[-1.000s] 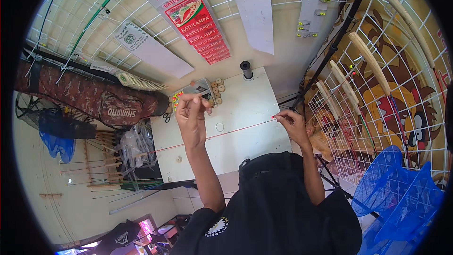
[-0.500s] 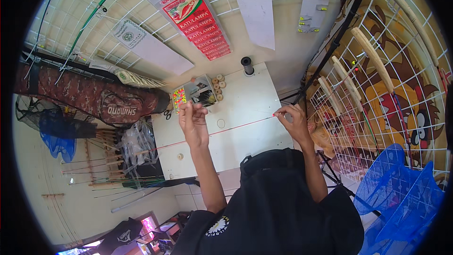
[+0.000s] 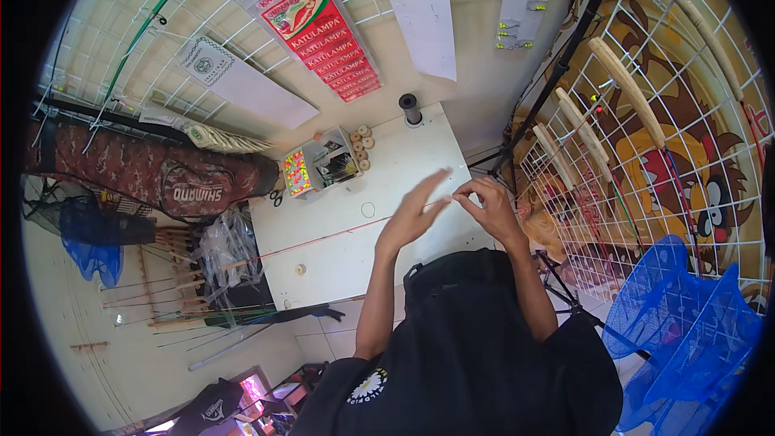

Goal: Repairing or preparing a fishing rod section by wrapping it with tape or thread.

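Note:
A thin red fishing rod [image 3: 323, 236] slants across the white table [image 3: 323, 274], its wooden handle [image 3: 236, 264] past the table's left edge. At the rod's thin right end, the thumb and forefinger of my right hand [image 3: 489, 208] are pinched together; the small tip between them is mostly hidden. Close to its left is my left hand [image 3: 409, 218], slightly blurred, with fingers stretched out and thumb apart. It hovers over the rod near that end, and nothing shows in its grasp. A loose ring of thin line [image 3: 368, 210] lies on the table.
At the table's back stand a tray [image 3: 327, 182] with bright small floats, round wooden spools [image 3: 365, 144] and a dark cylinder [image 3: 410, 109]. Scissors [image 3: 277, 197] lie at its left edge. Wooden-handled rods [image 3: 626, 89] hang on a right-hand grid, above blue nets [image 3: 686, 331].
My left hand has swung right, from mid-rod to beside my right hand, and its fingers have straightened. My right hand keeps its pinch, slightly nearer to me. The whole view has shifted a little.

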`<action>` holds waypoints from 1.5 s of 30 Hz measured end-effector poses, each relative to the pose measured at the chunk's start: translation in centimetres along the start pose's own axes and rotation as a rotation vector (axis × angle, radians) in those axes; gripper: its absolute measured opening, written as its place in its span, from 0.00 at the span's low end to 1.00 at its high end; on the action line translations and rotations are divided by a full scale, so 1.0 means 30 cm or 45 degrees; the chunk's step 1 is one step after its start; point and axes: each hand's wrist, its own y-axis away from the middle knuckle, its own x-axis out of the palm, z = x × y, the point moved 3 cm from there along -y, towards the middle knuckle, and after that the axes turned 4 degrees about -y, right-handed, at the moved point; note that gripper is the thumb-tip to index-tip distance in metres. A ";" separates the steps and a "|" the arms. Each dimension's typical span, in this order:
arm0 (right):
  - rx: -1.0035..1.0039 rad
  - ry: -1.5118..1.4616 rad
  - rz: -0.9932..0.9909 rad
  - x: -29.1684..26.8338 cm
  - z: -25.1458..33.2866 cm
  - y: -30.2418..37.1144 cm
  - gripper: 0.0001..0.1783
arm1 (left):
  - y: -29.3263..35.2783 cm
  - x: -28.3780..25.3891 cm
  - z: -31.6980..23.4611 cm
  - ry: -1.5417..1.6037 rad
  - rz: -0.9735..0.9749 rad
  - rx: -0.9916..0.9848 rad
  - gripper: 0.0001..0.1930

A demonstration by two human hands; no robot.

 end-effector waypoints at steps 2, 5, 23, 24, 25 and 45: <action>0.029 -0.063 -0.006 0.000 -0.009 0.004 0.05 | 0.004 0.041 -0.012 0.205 0.149 -0.191 0.24; 0.018 -0.134 -0.072 -0.010 -0.019 0.011 0.05 | 0.013 0.070 0.009 0.491 0.290 -0.486 0.23; 0.280 -0.100 -0.005 0.156 -0.490 0.038 0.08 | 0.293 0.361 0.469 -0.022 -0.136 -0.748 0.16; 0.279 -0.093 -0.004 0.157 -0.512 0.045 0.08 | 0.307 0.382 0.472 -0.016 -0.140 -0.747 0.16; 0.325 -0.075 -0.003 0.156 -0.535 0.053 0.08 | 0.314 0.399 0.474 -0.065 -0.140 -0.721 0.16; 0.537 -0.141 -0.048 0.176 -0.643 0.100 0.08 | 0.052 0.448 0.549 -0.331 -0.018 -0.524 0.07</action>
